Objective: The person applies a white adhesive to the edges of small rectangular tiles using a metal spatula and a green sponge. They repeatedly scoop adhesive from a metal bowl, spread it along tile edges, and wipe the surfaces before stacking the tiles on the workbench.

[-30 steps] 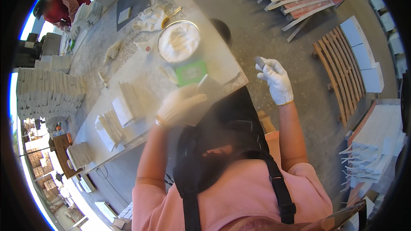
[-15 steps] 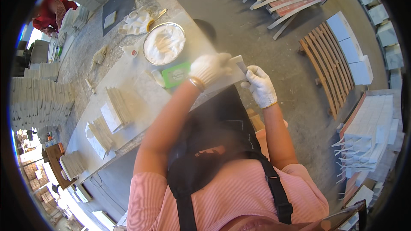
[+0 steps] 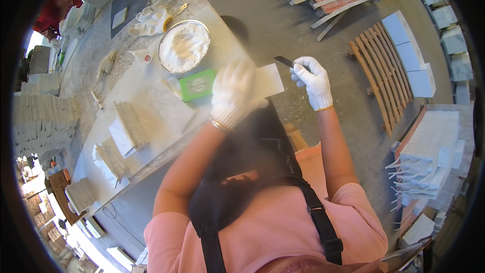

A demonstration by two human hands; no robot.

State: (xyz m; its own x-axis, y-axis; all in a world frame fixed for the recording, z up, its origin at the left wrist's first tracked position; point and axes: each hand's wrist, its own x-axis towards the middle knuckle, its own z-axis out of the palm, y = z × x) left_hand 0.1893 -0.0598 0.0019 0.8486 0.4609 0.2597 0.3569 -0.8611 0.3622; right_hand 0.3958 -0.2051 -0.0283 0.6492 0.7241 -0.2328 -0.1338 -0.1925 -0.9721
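My left hand (image 3: 233,93), in a white glove, grips a flat pale stone tile (image 3: 267,82) held out past the workbench edge. To the tile's right, my right hand (image 3: 313,80), also gloved in white, pinches a thin dark blade (image 3: 283,61) whose tip points at the tile's upper right corner. Just left of my left hand a green box (image 3: 197,84) lies on the grey workbench (image 3: 151,116). Beyond it stands a round metal bowl (image 3: 184,46) of white paste.
Small stacks of pale tile pieces (image 3: 121,131) lie on the bench. A spare pair of white gloves (image 3: 149,19) rests at its far end. Tile stacks (image 3: 434,146) and a wooden pallet (image 3: 384,65) stand on the floor to the right. A person in red (image 3: 53,10) works far left.
My left hand lifted the tile from the bench and carried it right, off the edge. My right hand came in to meet it, the blade now at the tile's corner.
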